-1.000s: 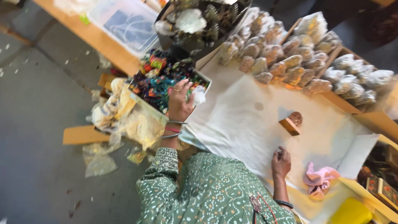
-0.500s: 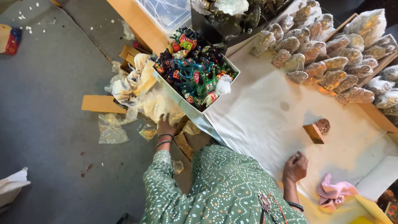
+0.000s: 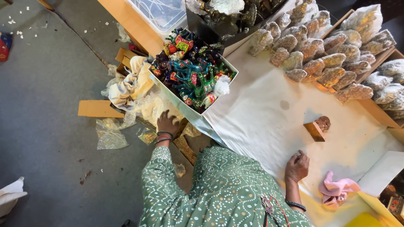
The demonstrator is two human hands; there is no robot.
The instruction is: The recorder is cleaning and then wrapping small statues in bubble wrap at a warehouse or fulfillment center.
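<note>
While the left hand reaches down with loose, spread fingers onto crumpled clear plastic wrapping on the floor, holding nothing, a white cardboard box of brightly painted figurines sits at one o'clock from it on the white-clothed table. The right hand rests curled and empty on the cloth, a pink rag at four o'clock.

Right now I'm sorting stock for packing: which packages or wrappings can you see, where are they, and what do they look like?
White box: table's left edge, square, full of colourful painted figurines.
Wrapped bundles: table's far right, rows of brownish lumps in clear film.
Clear plastic bin: top, beyond the box, see-through.
Loose plastic bags: on the floor left of the left hand, crumpled, clear.
No signs or screens.
</note>
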